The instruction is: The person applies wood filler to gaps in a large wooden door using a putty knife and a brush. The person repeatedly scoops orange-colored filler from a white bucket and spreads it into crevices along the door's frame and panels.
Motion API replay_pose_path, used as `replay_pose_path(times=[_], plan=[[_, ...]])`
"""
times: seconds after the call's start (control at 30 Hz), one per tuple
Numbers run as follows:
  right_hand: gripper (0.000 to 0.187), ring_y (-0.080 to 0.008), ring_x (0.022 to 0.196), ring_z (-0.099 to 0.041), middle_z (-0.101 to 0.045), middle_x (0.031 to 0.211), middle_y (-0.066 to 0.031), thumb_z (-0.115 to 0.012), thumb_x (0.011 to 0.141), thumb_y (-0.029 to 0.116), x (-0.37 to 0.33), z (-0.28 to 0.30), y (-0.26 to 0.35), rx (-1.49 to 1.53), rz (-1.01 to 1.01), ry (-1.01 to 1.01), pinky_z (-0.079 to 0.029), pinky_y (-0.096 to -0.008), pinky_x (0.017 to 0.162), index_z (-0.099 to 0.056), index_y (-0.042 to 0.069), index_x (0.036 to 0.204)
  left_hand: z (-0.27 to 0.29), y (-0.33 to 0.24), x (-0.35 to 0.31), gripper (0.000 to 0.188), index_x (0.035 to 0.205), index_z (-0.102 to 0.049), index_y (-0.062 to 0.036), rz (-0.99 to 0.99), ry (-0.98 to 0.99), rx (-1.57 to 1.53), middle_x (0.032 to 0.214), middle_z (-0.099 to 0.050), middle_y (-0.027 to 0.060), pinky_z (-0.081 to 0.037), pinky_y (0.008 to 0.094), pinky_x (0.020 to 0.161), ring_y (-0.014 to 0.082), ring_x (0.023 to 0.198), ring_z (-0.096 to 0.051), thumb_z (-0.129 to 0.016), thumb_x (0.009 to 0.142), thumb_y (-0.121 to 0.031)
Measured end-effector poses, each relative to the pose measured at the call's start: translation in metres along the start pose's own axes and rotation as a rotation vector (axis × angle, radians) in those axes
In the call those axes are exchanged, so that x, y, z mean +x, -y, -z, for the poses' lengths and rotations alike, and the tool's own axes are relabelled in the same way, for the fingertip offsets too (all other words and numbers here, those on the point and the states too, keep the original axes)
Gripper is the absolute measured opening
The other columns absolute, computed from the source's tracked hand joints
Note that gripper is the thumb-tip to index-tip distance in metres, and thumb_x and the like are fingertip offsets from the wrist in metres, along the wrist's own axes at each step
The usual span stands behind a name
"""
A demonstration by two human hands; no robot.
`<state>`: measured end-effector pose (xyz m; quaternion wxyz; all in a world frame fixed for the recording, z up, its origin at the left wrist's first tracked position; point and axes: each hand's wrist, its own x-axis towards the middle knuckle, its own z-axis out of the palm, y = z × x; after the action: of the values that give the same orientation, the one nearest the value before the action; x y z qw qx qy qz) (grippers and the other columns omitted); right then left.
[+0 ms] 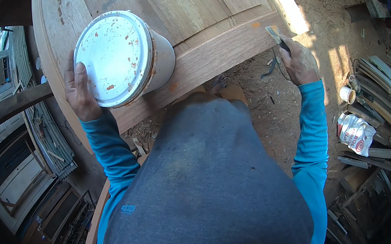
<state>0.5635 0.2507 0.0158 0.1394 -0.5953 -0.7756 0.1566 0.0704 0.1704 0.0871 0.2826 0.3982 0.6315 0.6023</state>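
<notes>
A white lidded bucket (110,58) stands on a wooden panelled door (223,52), its lid spotted with orange-brown filler. My left hand (81,89) grips the bucket's left edge, thumb over the lid's rim and fingers along the side. In my right hand (301,63) is a putty knife (274,32) with a dark handle and a pale, smeared blade. The blade is at the door's right end, close to an orange-brown patch on the edge rail; whether it touches the wood I cannot tell. More brownish spots mark the door at the upper left.
Stacked boards (389,92) lie on the right, with a small tub (347,95) and a white printed bag (355,134) beside them. Shavings and debris cover the dirt floor (275,112). Frames and panels (23,174) lean on the left, past a curved wooden piece (7,104).
</notes>
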Motion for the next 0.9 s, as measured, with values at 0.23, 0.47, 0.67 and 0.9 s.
replay_pose_path(times=[0.23,0.47,0.67,0.9], plan=[[0.038,-0.0399,0.103,-0.067,-0.068,0.113,-0.0197,-0.067,0.095,0.016,-0.042,-0.021,0.029,-0.068,-0.177,0.246,-0.055,-0.0462,0.089,-0.064,0.007,0.132,-0.002,-0.001,-0.001,0.058,0.148,-0.046,0.0077,0.027,-0.021,0.039,0.138,-0.061,0.0224,-0.052,0.0361,0.105,0.0269,0.123,-0.063,-0.061,0.102,-0.024],[0.039,-0.0401,0.096,-0.067,-0.067,0.100,-0.0207,-0.066,0.094,0.017,-0.011,-0.022,-0.007,-0.058,-0.094,0.026,-0.054,-0.0501,0.083,-0.063,0.006,0.131,-0.003,-0.004,0.000,0.057,0.147,-0.047,0.0078,0.019,-0.033,0.036,0.137,-0.061,0.0224,-0.052,0.0366,0.105,0.0269,0.122,-0.063,-0.062,0.102,-0.024],[0.041,-0.0412,0.096,-0.066,-0.067,0.102,-0.0202,-0.061,0.099,0.022,-0.005,-0.034,-0.008,-0.170,-0.089,0.172,-0.053,-0.0511,0.085,-0.061,0.008,0.137,-0.003,-0.001,0.001,0.057,0.147,-0.047,0.0079,0.009,-0.032,0.022,0.137,-0.061,0.0229,-0.052,0.0364,0.105,0.0273,0.123,-0.063,-0.061,0.102,-0.023],[0.038,-0.0411,0.092,-0.067,-0.067,0.102,-0.0193,-0.061,0.099,0.022,-0.015,-0.040,-0.009,-0.167,-0.194,0.182,-0.054,-0.0504,0.081,-0.062,0.009,0.135,-0.005,-0.001,-0.001,0.056,0.147,-0.047,0.0080,0.023,-0.034,-0.032,0.138,-0.061,0.0240,-0.051,0.0375,0.106,0.0285,0.124,-0.062,-0.059,0.103,-0.024]])
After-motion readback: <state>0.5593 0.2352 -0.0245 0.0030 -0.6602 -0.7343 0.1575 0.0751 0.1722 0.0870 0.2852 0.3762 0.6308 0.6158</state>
